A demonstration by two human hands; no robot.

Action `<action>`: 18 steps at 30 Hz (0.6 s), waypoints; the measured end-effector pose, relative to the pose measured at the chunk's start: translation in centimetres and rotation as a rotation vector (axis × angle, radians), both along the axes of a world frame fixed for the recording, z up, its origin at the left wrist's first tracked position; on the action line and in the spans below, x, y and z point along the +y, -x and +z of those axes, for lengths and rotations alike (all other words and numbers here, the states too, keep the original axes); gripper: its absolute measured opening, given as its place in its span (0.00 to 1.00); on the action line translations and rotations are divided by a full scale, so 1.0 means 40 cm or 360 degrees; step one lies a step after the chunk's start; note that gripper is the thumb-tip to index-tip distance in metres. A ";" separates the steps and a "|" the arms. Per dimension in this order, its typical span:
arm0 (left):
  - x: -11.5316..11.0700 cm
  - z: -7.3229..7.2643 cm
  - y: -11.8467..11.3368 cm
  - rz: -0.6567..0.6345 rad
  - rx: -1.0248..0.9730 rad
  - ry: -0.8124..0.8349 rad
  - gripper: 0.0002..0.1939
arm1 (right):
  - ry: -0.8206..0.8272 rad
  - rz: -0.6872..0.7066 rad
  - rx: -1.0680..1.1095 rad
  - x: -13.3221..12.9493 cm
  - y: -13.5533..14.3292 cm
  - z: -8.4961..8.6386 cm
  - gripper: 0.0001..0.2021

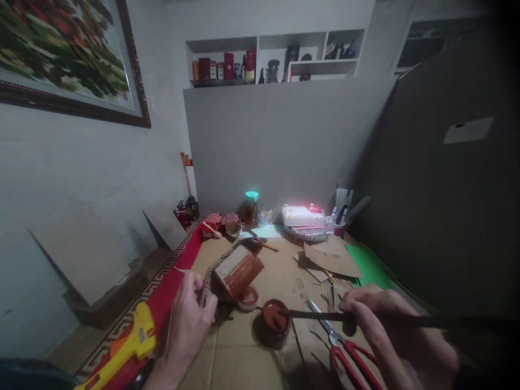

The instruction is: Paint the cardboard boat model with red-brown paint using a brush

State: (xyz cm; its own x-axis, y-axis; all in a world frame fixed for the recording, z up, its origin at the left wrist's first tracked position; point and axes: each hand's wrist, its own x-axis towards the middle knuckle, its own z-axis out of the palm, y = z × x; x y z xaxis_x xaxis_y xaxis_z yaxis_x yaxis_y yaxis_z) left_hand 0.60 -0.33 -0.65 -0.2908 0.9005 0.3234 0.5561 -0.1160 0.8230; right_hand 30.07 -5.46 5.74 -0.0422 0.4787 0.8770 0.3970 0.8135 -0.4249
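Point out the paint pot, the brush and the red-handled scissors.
paint pot (274, 324), head view, on its dark front wall below the red paint.
brush (312, 313), head view, on the dark handle between pot and right hand.
red-handled scissors (352, 352), head view, on a red handle loop.

Home craft corner, framed painting (65, 54), wall shelves (276, 57), cardboard-covered worktable (244, 357), scissors (341, 346)

Bare cardboard lies open on the table (239, 357) between the left hand (187, 319) and the paint pot (275, 323). To the right, red-handled scissors (345, 349) and cardboard scraps (331, 257) crowd the way. A yellow glue gun (125, 346) blocks the near left edge. Jars and boxes line the back wall (284, 141), and a tall board (447, 189) closes the right side.
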 end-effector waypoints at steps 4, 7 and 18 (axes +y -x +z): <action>-0.003 0.001 -0.001 0.0004 0.0034 0.0044 0.09 | -0.0012 -0.0019 -0.0155 -0.002 -0.015 0.002 0.08; -0.004 0.003 -0.002 -0.0001 0.0062 0.0064 0.09 | 0.0034 -0.0047 -0.0149 -0.002 -0.022 -0.012 0.08; 0.001 0.001 0.000 0.0007 0.0105 -0.0127 0.08 | 0.0010 -0.0055 0.0140 0.000 0.006 0.002 0.09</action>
